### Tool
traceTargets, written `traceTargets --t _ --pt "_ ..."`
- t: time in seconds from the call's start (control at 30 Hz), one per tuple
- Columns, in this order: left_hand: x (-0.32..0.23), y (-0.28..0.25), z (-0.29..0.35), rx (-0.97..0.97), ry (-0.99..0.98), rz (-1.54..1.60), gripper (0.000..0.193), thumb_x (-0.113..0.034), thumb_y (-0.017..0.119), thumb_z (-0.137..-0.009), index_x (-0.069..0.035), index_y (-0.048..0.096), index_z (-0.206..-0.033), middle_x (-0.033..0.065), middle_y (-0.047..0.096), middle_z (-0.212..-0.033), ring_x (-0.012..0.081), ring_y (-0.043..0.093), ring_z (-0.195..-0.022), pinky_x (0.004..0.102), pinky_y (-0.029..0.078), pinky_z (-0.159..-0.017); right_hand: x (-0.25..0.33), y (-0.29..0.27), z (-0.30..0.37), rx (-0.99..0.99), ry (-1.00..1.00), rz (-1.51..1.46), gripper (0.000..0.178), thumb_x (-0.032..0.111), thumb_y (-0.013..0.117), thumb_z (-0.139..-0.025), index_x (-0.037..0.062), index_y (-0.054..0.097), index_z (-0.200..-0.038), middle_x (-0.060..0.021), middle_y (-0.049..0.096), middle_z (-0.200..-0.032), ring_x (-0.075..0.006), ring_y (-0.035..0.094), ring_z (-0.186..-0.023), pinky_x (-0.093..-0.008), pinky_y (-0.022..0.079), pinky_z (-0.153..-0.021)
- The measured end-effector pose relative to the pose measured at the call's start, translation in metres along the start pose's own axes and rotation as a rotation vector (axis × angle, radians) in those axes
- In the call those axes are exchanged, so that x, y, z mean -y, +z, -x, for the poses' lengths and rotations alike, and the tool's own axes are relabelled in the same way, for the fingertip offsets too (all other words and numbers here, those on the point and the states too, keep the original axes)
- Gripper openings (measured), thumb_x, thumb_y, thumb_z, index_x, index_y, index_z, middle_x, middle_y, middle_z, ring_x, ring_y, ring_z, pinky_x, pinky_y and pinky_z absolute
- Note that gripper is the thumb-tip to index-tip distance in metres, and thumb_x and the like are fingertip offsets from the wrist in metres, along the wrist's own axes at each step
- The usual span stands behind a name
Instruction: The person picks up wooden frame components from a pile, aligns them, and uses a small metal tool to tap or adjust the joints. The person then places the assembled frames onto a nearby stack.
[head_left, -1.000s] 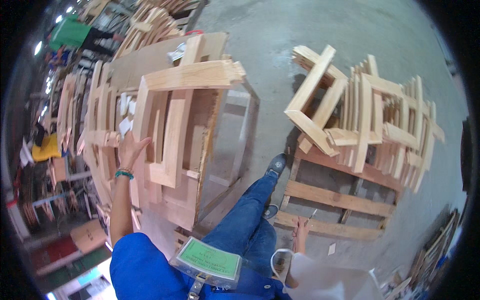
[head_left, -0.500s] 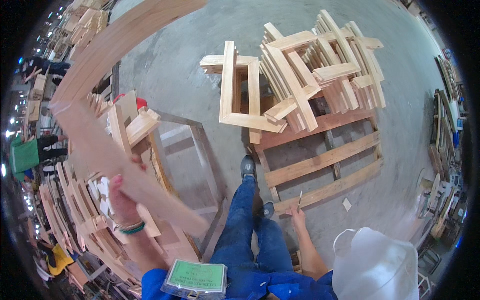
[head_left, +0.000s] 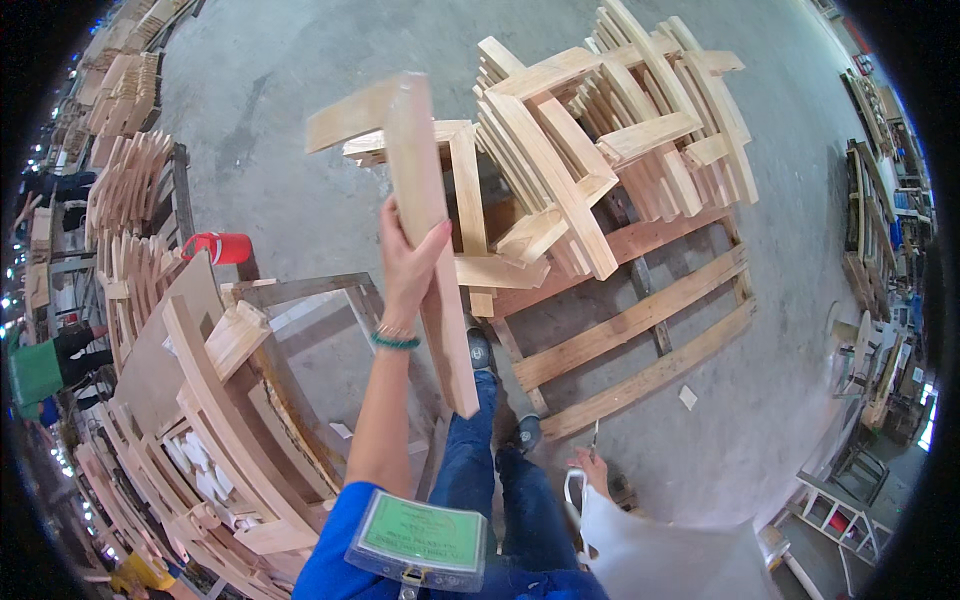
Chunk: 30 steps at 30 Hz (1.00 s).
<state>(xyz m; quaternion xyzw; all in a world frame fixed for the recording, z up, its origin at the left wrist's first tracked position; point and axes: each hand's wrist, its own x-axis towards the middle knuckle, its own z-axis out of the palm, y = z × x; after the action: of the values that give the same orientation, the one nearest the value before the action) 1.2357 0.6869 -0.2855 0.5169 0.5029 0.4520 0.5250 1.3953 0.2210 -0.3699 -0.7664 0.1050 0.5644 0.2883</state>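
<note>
Head view: left hand [head_left: 410,275] has the L-shaped wood piece [head_left: 412,160] off the bench side and out over the floor, between the left-hand worktable [head_left: 160,345] and the pallet [head_left: 630,318]. Half a second ago the piece was swung across the upper left, big in view, above the worktable; a second ago that hand was on a frame lying there. Now it's further right, arm reaching forward. Right hand [head_left: 590,468] about the same as before, low by the near pallet edge. Red bucket [head_left: 230,248] now shows almost whole; it was mostly hidden half a second ago.

Left grip: clamped on the long leg near mid-length, thumb on the right edge, fingers on the left. Right grip: fingers together on a thin tool [head_left: 597,437]; type too small to tell.

Piece: pale wood, flat faces. Long leg runs nearly up-down in view, lower end cut at a slant, shorter arm off to the left at the top. Top corner slightly blurred. It overlaps the nearest frame of the stacked frames [head_left: 550,185] on the pallet; can't tell if they touch.
</note>
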Motion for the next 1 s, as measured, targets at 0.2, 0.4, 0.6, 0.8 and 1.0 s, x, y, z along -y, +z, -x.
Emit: traceTargets --t 0.2,0.4,0.6,0.8,1.0 --pt "0.121 0.047 -0.059 -0.074 -0.090 -0.581 0.070 -0.022 0.068 -0.072 0.001 0.034 -0.129 0.0235 0.054 -0.111 0.0367 0.054 -0.105 0.0430 0.045 -0.088 0.000 0.011 -0.006 -0.069 0.038 -0.020 0.031 0.027 0.053 -0.088 0.0079 0.061 -0.112 -0.0084 0.069 -0.082 -0.0058 0.035 -0.038 -0.0230 0.025 -0.035" --pt "0.190 0.076 -0.099 -0.068 -0.144 -0.712 0.073 -0.025 0.071 -0.070 0.001 0.035 -0.128 0.0240 0.053 -0.112 0.0392 0.053 -0.104 0.0460 0.044 -0.089 0.000 0.026 -0.015 -0.071 -0.013 -0.068 0.030 0.023 0.053 -0.091 0.0052 0.060 -0.114 -0.0098 0.068 -0.088 -0.0116 0.056 -0.059 -0.0246 0.040 -0.052" --pt "0.217 0.067 -0.100 -0.088 -0.012 -0.554 0.086 -0.027 0.077 -0.065 0.003 0.032 -0.132 0.0252 0.052 -0.121 0.0387 0.053 -0.110 0.0428 0.042 -0.094 -0.007 0.038 -0.024 -0.043 0.052 -0.053 0.026 0.016 0.051 -0.092 -0.0002 0.060 -0.111 -0.0108 0.066 -0.095 -0.0180 0.064 -0.081 -0.0275 0.047 -0.068" --pt "0.216 0.056 -0.055 0.105 -0.385 -0.595 0.064 -0.024 0.075 -0.066 0.007 0.046 -0.114 0.0239 0.061 -0.106 0.0333 0.061 -0.098 0.0395 0.047 -0.087 -0.037 0.052 -0.028 0.018 -0.093 -0.236 0.026 0.013 0.052 -0.091 -0.0031 0.060 -0.110 -0.0109 0.065 -0.093 -0.0176 0.064 -0.081 -0.0277 0.048 -0.070" --pt "0.232 0.072 -0.062 0.083 -0.320 -0.664 0.062 -0.026 0.076 -0.067 0.007 0.047 -0.110 0.0198 0.062 -0.101 0.0280 0.062 -0.091 0.0372 0.049 -0.080 -0.047 0.041 -0.023 -0.031 0.036 -0.110 0.029 0.014 0.050 -0.091 -0.0049 0.059 -0.111 -0.0103 0.067 -0.084 -0.0163 0.063 -0.078 -0.0249 0.046 -0.068"
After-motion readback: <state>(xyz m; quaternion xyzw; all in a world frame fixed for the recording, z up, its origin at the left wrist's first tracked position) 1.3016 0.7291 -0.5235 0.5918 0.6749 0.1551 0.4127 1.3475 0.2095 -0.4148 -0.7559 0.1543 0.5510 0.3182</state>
